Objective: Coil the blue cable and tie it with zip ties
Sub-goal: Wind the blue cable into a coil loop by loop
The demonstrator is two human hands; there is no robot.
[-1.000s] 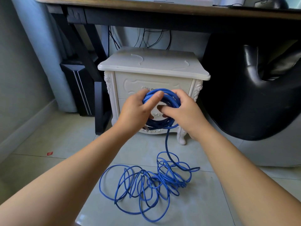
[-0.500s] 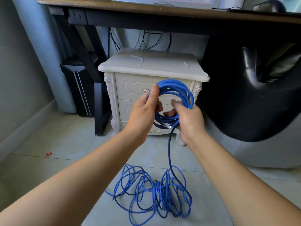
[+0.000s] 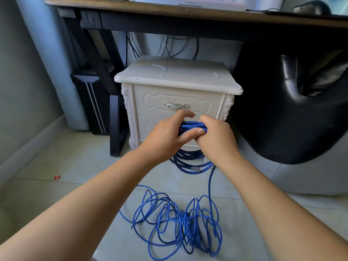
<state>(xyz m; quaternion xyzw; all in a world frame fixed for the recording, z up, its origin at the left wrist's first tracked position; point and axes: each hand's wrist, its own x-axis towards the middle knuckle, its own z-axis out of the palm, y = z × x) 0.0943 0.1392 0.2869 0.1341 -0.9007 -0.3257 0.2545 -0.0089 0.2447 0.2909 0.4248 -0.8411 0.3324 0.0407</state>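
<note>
Blue cable (image 3: 190, 162), thin and round, sits in two parts right now: a gathered coil up in the hands and a loose tangle of loops (image 3: 177, 223) spread on the pale tiled floor (image 3: 75, 166) below. One strand runs down from the coil's right side into that tangle. The coil's top strands are bunched flat between the two hands, its lower loops hang beneath the wrists, and a clear plug end (image 3: 195, 168) shows at the bottom of them.

Right hand (image 3: 216, 140) has the bundle, with fingers curled over the top strands. Left hand (image 3: 165, 136) is looser: its thumb lies straight along the underside of the bundle, touching it and the right hand, while its fingers stretch out above the strands, blurred. Both hands cover the coil's middle.

Just behind them stands a white carved bedside cabinet (image 3: 178, 78) with a silver ornate drawer handle (image 3: 176, 105); the hands block much of its lower drawer. Over it runs a dark wooden desk (image 3: 169, 8), with black wires (image 3: 188, 48) hanging behind. A black computer tower (image 3: 90, 102) stands to the left, a black leather seat (image 3: 291, 110) fills the right, and a small red scrap (image 3: 57, 177) lies on the tiles at left.
</note>
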